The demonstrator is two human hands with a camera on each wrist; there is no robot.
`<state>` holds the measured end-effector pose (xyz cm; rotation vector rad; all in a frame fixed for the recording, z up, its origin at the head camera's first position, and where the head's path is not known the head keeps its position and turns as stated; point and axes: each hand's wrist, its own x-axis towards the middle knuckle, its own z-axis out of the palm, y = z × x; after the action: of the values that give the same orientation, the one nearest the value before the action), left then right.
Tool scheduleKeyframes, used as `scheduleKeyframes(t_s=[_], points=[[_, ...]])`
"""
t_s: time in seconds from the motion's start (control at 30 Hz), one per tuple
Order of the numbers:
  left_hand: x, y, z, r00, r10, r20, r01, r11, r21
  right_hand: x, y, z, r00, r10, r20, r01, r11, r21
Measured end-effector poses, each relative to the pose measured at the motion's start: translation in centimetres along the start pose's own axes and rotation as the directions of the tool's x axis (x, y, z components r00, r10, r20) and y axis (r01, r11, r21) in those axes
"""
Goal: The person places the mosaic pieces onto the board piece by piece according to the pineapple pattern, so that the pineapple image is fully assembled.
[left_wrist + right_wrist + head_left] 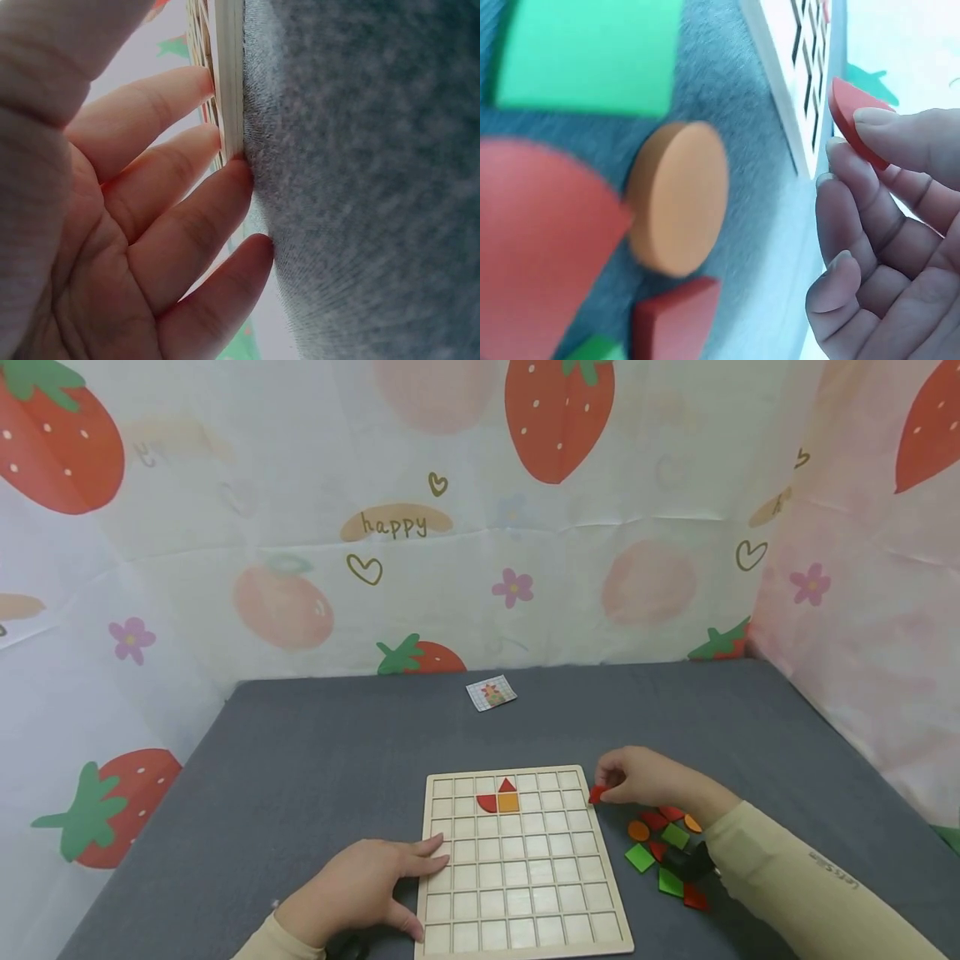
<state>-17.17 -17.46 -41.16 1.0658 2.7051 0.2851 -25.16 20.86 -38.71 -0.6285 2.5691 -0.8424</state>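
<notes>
A wooden grid board (491,860) lies on the grey cloth, with a red triangle (507,785), an orange square (508,802) and a red quarter-circle (487,803) set in its upper cells. My left hand (367,885) rests at the board's left edge, two fingertips over the rim and the thumb lower down against the side. In the left wrist view its fingers (187,217) lie loosely extended along that edge. Just off the board's upper right side, my right hand (637,777) pinches a red curved-edged tile (855,112) between thumb and fingertips.
Right of the board lie loose tiles, among them an orange disc (638,831), a green square (640,858) and a red piece (696,897), partly under the right forearm. A small printed card (492,693) lies toward the back. Printed curtains (480,527) border the table.
</notes>
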Motion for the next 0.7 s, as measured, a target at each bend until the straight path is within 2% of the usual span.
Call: scheduleKeyframes(t_s=[0.3,0.53,0.7], points=[[0.0,0.1,-0.1,1.0,-0.012,0.0,0.012,1.0,-0.001,1.3,-1.3,0.5,0.999,0.006,-0.035,-0.005,1.0,0.021],[0.0,0.1,-0.1,1.0,-0.006,-0.006,0.006,1.0,-0.003,2.4,-2.2,1.2,0.999,0.009,-0.031,-0.008,0.999,0.041],[0.0,0.0,0.0,1.0,-0.003,-0.006,0.003,1.0,-0.001,3.2,-2.9,1.9,0.998,0.05,-0.029,-0.047,0.994,0.1]])
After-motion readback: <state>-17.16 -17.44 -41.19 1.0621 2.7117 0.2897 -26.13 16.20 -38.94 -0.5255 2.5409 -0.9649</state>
